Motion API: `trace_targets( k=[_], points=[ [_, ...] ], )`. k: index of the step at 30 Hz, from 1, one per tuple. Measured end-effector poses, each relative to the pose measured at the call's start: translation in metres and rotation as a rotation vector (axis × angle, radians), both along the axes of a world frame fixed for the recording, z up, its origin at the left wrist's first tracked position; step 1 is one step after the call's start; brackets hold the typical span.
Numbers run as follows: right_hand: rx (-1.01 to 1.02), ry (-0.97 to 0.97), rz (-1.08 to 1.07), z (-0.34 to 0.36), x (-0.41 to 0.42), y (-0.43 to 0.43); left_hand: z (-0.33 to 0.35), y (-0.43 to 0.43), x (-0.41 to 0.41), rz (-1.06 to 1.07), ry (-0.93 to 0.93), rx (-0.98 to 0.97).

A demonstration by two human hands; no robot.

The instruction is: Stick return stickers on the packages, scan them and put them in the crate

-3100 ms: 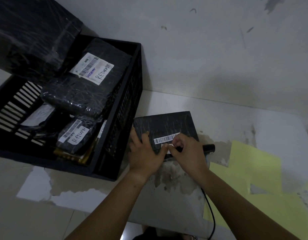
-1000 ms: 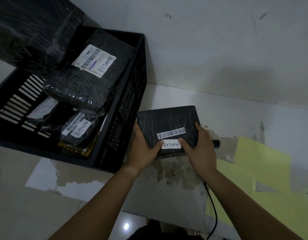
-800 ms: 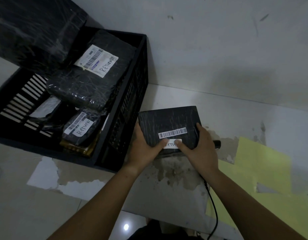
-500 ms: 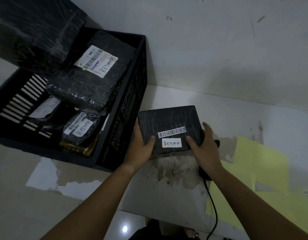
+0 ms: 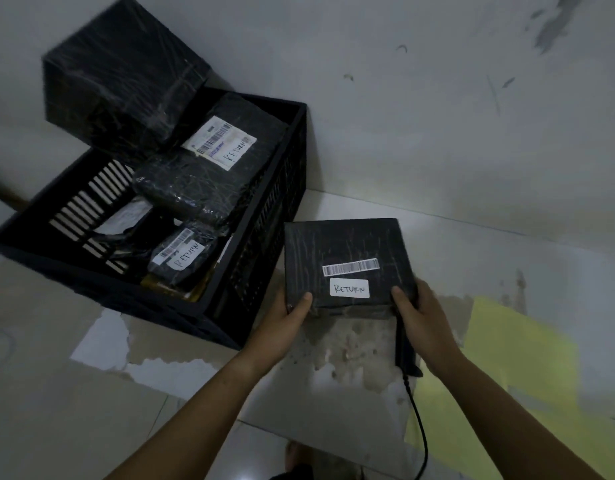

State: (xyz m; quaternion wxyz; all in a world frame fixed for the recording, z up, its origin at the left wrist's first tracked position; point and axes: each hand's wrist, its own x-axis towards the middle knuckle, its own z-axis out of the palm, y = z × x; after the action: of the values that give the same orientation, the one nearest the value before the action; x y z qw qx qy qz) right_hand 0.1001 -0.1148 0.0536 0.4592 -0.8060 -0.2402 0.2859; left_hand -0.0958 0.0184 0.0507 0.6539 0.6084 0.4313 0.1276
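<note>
A black wrapped package (image 5: 347, 244) is held above the floor between both hands. On its top sit a barcode strip (image 5: 351, 266) and a white RETURN sticker (image 5: 349, 288). My left hand (image 5: 285, 318) grips its near left corner, thumb on top. My right hand (image 5: 420, 318) grips its near right corner. The black barcode scanner (image 5: 404, 351) with its cable lies on the floor under my right hand. The black slatted crate (image 5: 209, 308) stands to the left, holding several wrapped packages, two with RETURN labels (image 5: 235, 152).
A large black wrapped box (image 5: 122, 74) rests on the crate's far left corner against the wall. Yellow sticker sheets (image 5: 520, 375) lie on the floor at right. Torn cardboard (image 5: 91, 344) covers the floor in front of the crate. The wall runs close behind.
My fingers stopped pressing the RETURN sticker and moved off it; both hands shifted to the package's near corners and lifted it slightly, uncovering the scanner beneath.
</note>
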Motion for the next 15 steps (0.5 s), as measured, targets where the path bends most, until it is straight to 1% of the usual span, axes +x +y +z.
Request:
trace_targets(
  k=[2,5,9,12,15],
  points=[
    [0.076,-0.015,-0.018,0.017,-0.001,-0.012,0.018,-0.009,-0.001,-0.003,-0.006,0.040],
    [0.181,0.011,-0.041,0.042,-0.006,-0.036,0.044,-0.028,0.001,-0.006,-0.048,0.095],
    [0.242,0.028,-0.069,0.071,-0.015,-0.063,0.078,-0.055,0.006,0.054,-0.097,0.188],
    [0.278,0.052,-0.033,0.089,-0.025,-0.074,0.106,-0.065,0.002,0.116,-0.116,0.258],
    [0.342,0.060,0.052,0.106,-0.037,-0.075,0.135,-0.064,-0.013,0.177,-0.140,0.340]
  ],
)
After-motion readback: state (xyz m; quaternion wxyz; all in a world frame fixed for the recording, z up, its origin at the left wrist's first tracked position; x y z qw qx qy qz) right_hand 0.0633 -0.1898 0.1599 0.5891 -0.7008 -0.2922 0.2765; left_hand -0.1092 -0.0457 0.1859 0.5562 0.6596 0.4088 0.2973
